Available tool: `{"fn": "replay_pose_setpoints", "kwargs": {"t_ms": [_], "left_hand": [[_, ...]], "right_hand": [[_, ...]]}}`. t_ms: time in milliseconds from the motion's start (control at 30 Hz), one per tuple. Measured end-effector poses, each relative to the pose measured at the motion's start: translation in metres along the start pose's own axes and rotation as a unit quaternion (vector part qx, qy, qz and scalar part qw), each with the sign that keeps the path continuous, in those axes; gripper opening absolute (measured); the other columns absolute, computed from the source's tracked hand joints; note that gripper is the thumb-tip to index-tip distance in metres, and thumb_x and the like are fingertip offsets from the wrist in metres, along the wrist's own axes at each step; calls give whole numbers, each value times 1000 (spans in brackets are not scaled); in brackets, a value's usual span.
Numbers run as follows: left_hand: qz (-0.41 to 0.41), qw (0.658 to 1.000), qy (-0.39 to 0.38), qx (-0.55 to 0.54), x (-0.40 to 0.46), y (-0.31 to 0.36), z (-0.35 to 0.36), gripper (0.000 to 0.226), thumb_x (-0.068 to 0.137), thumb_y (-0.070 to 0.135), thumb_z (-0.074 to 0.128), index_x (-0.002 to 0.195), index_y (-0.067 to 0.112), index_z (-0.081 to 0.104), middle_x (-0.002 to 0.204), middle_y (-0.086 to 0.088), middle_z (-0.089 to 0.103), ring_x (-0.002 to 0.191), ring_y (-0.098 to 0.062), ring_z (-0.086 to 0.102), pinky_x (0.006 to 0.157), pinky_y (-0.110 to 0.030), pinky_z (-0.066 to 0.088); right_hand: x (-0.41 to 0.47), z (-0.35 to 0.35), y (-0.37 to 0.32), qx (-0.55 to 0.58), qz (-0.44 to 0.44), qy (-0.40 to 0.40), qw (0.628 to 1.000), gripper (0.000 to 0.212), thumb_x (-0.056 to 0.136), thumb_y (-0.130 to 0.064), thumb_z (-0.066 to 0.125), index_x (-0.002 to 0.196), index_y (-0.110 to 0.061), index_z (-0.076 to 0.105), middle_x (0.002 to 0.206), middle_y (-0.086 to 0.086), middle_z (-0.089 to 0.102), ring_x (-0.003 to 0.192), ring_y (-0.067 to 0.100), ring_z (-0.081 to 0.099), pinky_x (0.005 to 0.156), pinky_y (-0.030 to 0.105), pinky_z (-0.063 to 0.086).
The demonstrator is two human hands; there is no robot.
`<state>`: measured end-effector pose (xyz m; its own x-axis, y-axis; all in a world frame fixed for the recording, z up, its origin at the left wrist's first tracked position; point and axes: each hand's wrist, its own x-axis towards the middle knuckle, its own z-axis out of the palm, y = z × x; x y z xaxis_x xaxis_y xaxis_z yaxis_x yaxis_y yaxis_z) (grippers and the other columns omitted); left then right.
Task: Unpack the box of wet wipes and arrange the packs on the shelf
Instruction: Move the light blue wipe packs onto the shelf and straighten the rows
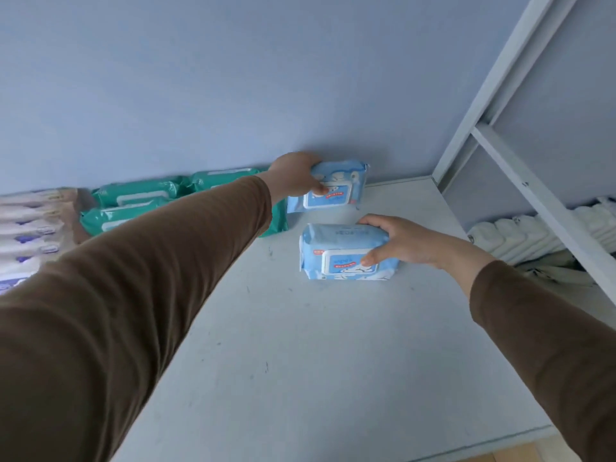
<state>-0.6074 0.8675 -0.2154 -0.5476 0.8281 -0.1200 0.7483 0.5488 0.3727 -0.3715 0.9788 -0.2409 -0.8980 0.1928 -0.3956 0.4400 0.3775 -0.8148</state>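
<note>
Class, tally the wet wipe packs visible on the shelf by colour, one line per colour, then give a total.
Light blue packs: 2, the far one gripped by the left hand, the near one by the right hand.
Green packs: at least 4 showing; the arm hides part of the group.
White and purple packs: count unclear, cut off at the left edge.
Total: at least 6 blue and green.

Two light-blue wipe packs (328, 190) (346, 253) lie on the shelf (300, 361). Green packs (133, 195): at least three, partly behind a sleeve. White-and-purple packs (26, 228): about six (the edge crops them). Two hands (296, 176) (400, 241).
</note>
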Motion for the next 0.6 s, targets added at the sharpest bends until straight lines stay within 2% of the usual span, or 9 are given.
{"fn": "replay_pose_setpoints", "kwargs": {"t_ms": [67,167,233,367,467,533,600], "left_hand": [[-1,1000,-12,2,10,-8,2,50,75,37,79,120,22,63,115,-2,66,107,-26,59,84,-30,42],[9,1000,-14,-10,15,-18,-2,54,76,38,79,125,23,61,119,-2,65,108,-24,58,83,-28,40],[13,1000,-18,-10,15,-22,-4,55,76,40,80,125,23,61,118,0,65,107,-23,58,82,-28,40],[-6,998,-54,-10,20,-31,-11,56,79,45,78,128,22,61,120,-1,65,104,-22,57,84,-30,41],[-26,996,-80,12,24,-31,-15,62,81,47,76,132,15,59,127,-5,62,110,-26,58,92,-33,44],[-25,996,-52,61,21,-28,-16,68,80,52,74,134,15,58,132,-4,60,119,-27,55,99,-37,44],[-14,993,12,113,15,-26,-15,59,79,54,73,126,20,65,124,-2,64,115,-26,57,94,-38,48]], "right_hand": [[18,-4,-5,-3,-10,-1,1000,56,71,-5,86,117,-26,61,108,-10,70,95,7,68,74,15,49],[43,-8,-12,-18,-24,0,1000,65,70,-8,87,126,-23,59,120,-8,65,109,14,64,90,25,52],[55,-12,-15,-18,-32,5,999,64,69,-12,89,125,-22,59,120,-4,67,110,17,65,96,31,53],[69,-16,-13,-21,-55,49,997,62,65,-21,92,119,-24,60,113,-4,68,103,17,66,86,27,55],[73,-15,-7,9,-67,144,987,64,65,-20,93,117,-16,57,104,-8,63,93,14,62,72,12,50],[75,-11,0,43,-70,208,975,68,63,-23,94,116,-13,53,100,-10,60,88,10,60,71,17,50],[74,-4,8,94,-50,227,968,71,63,-25,94,117,-14,49,103,-8,62,90,12,64,74,27,55]]}}
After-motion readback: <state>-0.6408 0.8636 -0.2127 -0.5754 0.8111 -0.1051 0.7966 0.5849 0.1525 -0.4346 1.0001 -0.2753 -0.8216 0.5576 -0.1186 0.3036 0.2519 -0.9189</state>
